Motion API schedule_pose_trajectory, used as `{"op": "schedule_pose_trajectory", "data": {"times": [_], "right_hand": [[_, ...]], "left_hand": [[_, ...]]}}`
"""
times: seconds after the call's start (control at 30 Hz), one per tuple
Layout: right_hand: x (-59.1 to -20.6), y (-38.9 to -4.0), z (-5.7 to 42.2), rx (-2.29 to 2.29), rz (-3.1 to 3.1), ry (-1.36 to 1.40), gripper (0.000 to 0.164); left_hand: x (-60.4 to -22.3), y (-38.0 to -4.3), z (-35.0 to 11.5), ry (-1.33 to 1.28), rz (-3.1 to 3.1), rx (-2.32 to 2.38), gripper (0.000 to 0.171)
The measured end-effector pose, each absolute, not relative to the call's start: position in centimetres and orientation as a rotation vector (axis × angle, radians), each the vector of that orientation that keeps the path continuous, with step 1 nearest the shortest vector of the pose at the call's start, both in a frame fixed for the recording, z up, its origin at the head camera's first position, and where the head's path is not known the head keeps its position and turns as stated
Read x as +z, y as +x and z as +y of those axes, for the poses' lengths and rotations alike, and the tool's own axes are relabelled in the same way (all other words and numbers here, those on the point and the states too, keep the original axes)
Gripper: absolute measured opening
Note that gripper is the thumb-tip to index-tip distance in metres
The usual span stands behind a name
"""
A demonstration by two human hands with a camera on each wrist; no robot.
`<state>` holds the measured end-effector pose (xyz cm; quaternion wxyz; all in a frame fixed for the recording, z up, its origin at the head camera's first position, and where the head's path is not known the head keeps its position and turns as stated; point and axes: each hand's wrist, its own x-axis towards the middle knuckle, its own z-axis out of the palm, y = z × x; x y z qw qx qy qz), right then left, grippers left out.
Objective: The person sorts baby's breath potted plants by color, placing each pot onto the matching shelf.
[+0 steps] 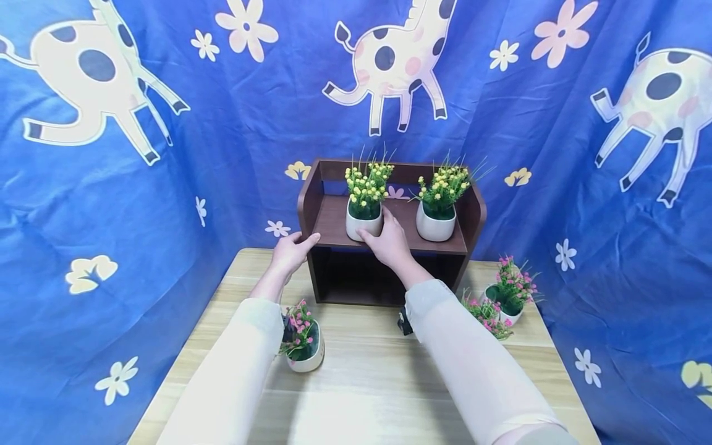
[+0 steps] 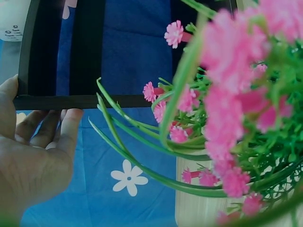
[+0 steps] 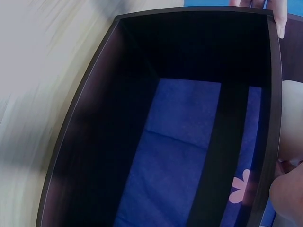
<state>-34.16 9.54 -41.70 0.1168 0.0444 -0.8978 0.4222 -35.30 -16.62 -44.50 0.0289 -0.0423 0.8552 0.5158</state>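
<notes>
Presently | thumb and fingers of right hand (image 1: 391,243) pinch white pot of yellow flowers (image 1: 358,226) | left hand (image 1: 290,252) clasps dark shelf (image 1: 309,207) at left front edge | pot on upper board (image 1: 334,221), apart from matching pot (image 1: 436,226) rightward | step, judged: positioning pot | next seems to call for level seating, then release

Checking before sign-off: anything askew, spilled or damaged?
Nothing stands out. The right hand holds one yellow-flowered pot upright; the other pot stands upright on the shelf. No spill or damage shows; the sleeve partly hides one pink-flowered plant.
</notes>
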Motion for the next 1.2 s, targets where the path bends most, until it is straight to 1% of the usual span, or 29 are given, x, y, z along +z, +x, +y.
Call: {"op": "schedule_pose_trajectory", "data": {"times": [0.43, 0.8, 1.03, 1.2], "right_hand": [[-42.0, -34.0, 9.7, 1.231, -2.596, 0.129, 0.095], [-42.2, -33.6, 9.6, 1.251, -2.569, 0.087, 0.098], [-42.8, -33.3, 9.6, 1.277, -2.506, 0.093, 0.094], [-43.3, -32.5, 9.5, 1.313, -2.409, 0.107, 0.087]], "left_hand": [[-44.6, -35.5, -16.4, -0.135, 2.632, 1.588, 0.071], [-44.5, -35.5, -16.3, -0.130, 2.641, 1.602, 0.067], [-44.6, -35.6, -16.5, -0.141, 2.653, 1.587, 0.070], [-44.7, -35.6, -16.6, -0.143, 2.661, 1.579, 0.069]]}}
